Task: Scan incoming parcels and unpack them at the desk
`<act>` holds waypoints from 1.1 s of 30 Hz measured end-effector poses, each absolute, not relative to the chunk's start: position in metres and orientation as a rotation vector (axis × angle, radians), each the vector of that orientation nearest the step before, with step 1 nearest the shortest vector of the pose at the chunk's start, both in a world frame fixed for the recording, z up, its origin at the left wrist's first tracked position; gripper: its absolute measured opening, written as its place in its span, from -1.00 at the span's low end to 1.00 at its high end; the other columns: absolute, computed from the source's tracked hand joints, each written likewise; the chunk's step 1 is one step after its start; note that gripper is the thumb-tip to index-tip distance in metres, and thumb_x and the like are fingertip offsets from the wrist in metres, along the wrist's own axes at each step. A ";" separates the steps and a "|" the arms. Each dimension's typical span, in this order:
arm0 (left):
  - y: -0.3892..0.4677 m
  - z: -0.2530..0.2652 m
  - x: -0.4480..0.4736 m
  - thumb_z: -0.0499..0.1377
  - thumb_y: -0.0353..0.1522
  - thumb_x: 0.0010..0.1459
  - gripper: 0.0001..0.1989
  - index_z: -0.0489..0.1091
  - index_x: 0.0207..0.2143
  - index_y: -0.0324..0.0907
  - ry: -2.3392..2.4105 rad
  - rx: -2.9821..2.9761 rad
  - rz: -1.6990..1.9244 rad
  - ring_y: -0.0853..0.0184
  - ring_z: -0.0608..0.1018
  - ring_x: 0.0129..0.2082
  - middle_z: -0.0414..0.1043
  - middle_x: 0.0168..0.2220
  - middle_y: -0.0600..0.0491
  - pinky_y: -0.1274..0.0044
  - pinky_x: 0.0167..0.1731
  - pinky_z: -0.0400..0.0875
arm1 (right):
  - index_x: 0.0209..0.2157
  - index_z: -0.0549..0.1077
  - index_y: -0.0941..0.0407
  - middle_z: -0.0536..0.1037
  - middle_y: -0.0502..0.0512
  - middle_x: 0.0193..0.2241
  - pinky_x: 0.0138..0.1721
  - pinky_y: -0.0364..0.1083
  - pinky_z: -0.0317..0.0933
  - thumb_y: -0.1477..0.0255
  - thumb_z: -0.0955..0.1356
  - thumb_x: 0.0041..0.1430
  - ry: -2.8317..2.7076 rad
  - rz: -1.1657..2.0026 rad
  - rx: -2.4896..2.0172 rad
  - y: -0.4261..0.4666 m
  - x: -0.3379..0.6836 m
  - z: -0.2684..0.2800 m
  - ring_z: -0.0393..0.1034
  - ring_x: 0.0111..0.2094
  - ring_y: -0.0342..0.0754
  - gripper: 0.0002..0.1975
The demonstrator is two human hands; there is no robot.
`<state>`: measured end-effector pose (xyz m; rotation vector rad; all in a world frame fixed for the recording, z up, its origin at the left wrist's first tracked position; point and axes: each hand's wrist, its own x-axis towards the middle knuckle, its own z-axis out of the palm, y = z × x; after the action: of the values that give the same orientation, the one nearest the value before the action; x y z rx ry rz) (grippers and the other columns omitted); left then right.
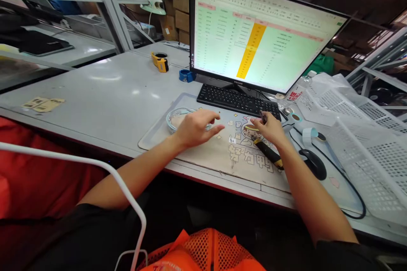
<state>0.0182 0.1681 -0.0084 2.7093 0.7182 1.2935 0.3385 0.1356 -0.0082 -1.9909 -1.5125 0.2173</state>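
Note:
My left hand (pixel 196 128) rests on the desk mat (pixel 222 152) with its fingers spread, just in front of a shallow clear dish (pixel 175 117), and it holds nothing. Several tiny paper scraps (pixel 232 131) lie on the mat between my hands. My right hand (pixel 267 128) pinches a small dark object (pixel 262 116) between thumb and fingers, just in front of the black keyboard (pixel 238 100). A black and yellow tool (pixel 269 153) lies on the mat under my right wrist.
A monitor (pixel 254 34) showing a spreadsheet stands behind the keyboard. A black mouse (pixel 313 163) and white perforated trays (pixel 365 144) lie to the right. A yellow tape measure (pixel 160 62) and blue tape roll (pixel 185 76) sit further back. Paper labels (pixel 43 103) lie at far left.

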 end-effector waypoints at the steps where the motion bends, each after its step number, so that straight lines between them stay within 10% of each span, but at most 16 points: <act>1: 0.170 -0.002 0.004 0.05 0.01 0.47 -0.51 0.51 -0.12 -0.21 0.739 2.698 1.268 0.19 0.63 -0.20 0.61 -0.26 -0.07 0.37 -0.10 0.49 | 0.11 0.50 0.24 0.61 0.42 -0.05 0.05 0.18 0.33 0.09 0.45 0.22 -1.596 0.112 -2.052 0.134 0.345 -0.006 0.50 -0.01 0.30 -0.40; 8: 0.188 -0.016 -0.078 0.26 0.25 0.13 -0.13 0.40 0.28 -0.12 0.975 2.709 0.686 -0.20 0.18 0.47 0.28 0.41 -0.19 -0.01 0.39 0.13 | 0.00 0.61 0.13 0.59 0.25 -0.04 0.13 0.07 0.29 0.40 0.38 0.34 -2.148 0.170 -1.777 0.104 0.303 -0.033 0.46 0.03 0.16 -0.74; 16: 0.181 -0.051 -0.077 0.05 -0.06 0.44 -0.54 0.48 0.12 -0.19 1.057 2.660 0.802 0.03 0.54 0.22 0.54 0.20 -0.16 0.07 0.42 0.17 | -0.22 0.62 0.17 0.57 0.22 -0.15 0.03 -0.01 0.24 0.52 0.42 0.28 -2.056 0.319 -1.864 0.109 0.279 -0.052 0.43 -0.08 0.07 -0.91; 26: 0.177 -0.056 -0.072 -0.08 -0.03 0.51 -0.46 0.44 0.16 -0.22 1.276 2.585 0.914 0.00 0.55 0.21 0.55 0.18 -0.20 0.15 0.33 0.32 | -0.47 0.45 0.13 0.48 -0.02 -0.52 -0.35 -0.11 0.12 0.54 0.43 0.02 -1.868 0.565 -1.866 0.122 0.273 -0.041 0.32 -0.43 -0.10 -0.91; 33: 0.180 -0.055 -0.069 -0.11 0.03 0.50 -0.44 0.46 0.05 -0.17 1.310 2.547 0.964 0.02 0.62 0.04 0.61 0.00 -0.15 0.32 0.01 0.50 | -0.23 0.38 0.08 0.50 -0.06 -0.51 -0.47 -0.12 0.23 0.22 0.47 -0.02 -1.581 1.000 -1.387 0.135 0.224 -0.027 0.33 -0.52 -0.11 -0.64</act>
<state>-0.0694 0.1795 -0.0545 2.5468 1.3095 0.9635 0.2237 0.1351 -0.0273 -1.3874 -1.5810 0.9997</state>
